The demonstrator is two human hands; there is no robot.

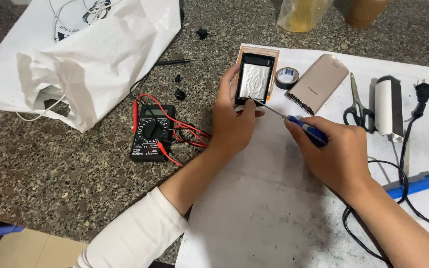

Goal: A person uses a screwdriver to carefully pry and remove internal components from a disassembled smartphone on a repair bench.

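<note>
Upper centre, I see left hand (pixel 232 121) gripping the opened device (pixel 255 79); right hand (pixel 336 154) pinching a blue-handled screwdriver (pixel 294 121), tip at device's lower edge.

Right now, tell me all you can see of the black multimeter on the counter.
The multimeter is a small black handheld box lying flat, face up, on the speckled stone counter, left of the left hand. It shows a small screen on top and a round dial below. Red and black leads loop around it. No hand touches it.
</note>
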